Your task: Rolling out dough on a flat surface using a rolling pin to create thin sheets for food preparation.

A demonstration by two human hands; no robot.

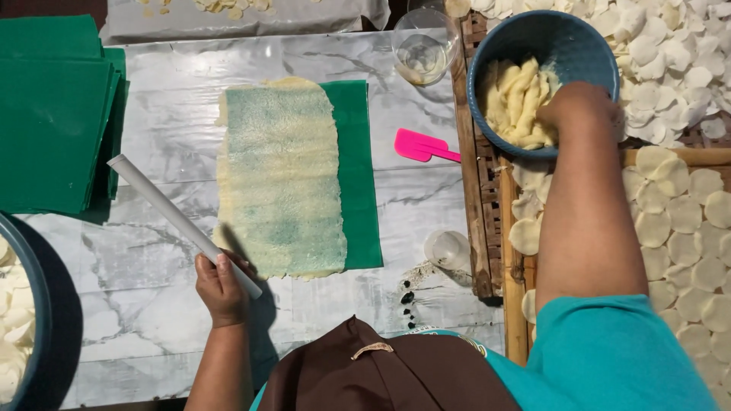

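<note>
While the left hand (pixel 221 285) closes its grip round a white rolling pin (pixel 179 221) at seven o'clock, the right hand (pixel 579 106) digs into the blue bowl (pixel 586 42) at one o'clock, grip hidden in dough (pixel 518 99).

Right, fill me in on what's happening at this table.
A person's left hand grips a grey pipe roller beside a thin sheet of dough rolled out on a green mat. Their right hand is inside a blue bowl of dough pieces. Cut rounds cover the tray on the right.
</note>
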